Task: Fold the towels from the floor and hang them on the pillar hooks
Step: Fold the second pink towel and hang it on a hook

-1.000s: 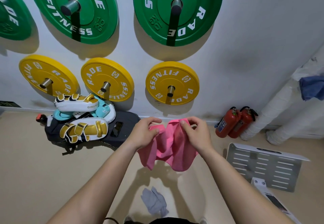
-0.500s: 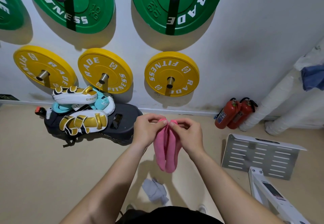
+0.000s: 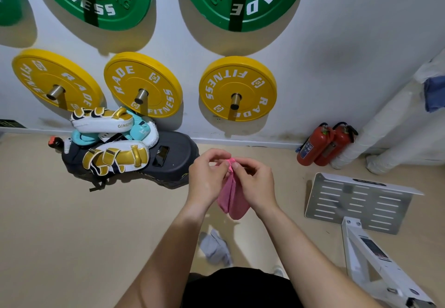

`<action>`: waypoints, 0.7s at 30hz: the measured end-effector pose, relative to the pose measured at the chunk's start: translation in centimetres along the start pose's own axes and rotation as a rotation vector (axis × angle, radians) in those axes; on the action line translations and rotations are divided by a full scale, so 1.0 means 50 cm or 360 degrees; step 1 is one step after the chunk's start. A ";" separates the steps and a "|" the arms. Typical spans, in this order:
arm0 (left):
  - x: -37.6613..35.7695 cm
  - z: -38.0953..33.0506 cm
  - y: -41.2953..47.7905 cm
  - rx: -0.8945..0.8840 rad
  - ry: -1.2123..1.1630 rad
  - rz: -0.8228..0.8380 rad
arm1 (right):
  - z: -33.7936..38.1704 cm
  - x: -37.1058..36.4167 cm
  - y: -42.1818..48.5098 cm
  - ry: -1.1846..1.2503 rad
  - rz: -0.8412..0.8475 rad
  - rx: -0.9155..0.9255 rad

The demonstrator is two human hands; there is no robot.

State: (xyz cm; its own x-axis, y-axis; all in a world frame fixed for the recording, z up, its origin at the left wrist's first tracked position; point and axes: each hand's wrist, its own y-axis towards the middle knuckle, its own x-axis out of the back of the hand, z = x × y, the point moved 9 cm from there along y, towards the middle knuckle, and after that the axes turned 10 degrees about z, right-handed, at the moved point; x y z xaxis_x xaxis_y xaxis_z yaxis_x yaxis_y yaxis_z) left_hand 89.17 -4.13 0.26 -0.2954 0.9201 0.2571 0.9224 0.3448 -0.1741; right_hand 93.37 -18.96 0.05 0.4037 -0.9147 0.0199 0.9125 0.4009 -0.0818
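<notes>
A pink towel (image 3: 232, 198) hangs folded in half in front of me, its top edges bunched together. My left hand (image 3: 208, 177) and my right hand (image 3: 254, 181) pinch those top edges side by side, fingertips almost touching. A crumpled grey towel (image 3: 215, 248) lies on the beige floor below my arms. At the far right a blue towel (image 3: 434, 93) hangs on the white wrapped pillar (image 3: 382, 124).
Green and yellow weight plates (image 3: 237, 88) hang on wall pegs ahead. Boxing pads (image 3: 115, 156) are piled on a black bag at left. Two red fire extinguishers (image 3: 322, 144) stand by the pillar. A white slotted metal plate (image 3: 356, 201) on a frame lies at right.
My hands brought the spread pink towel's two top corners together, folding it in half, and now hold it slightly lower. The view tilted down a little.
</notes>
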 end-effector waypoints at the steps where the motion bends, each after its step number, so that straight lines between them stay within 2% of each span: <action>1: -0.002 0.001 -0.001 0.0008 -0.0006 0.0002 | 0.001 0.001 0.001 0.0005 0.0000 0.0001; 10: -0.015 -0.003 -0.004 0.0144 -0.0309 0.0189 | -0.004 0.017 0.021 0.0120 0.0049 0.0024; 21: 0.026 -0.030 0.004 -0.0020 -0.0099 0.0045 | 0.026 -0.008 0.034 0.0126 0.0325 0.0088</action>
State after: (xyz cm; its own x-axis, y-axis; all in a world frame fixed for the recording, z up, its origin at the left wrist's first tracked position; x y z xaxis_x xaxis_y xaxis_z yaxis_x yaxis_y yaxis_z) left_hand 89.34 -3.17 2.00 -0.2839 0.9394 0.1924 0.9335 0.3166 -0.1683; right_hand 94.83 -17.84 1.19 0.5757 -0.8147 -0.0699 0.8156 0.5782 -0.0213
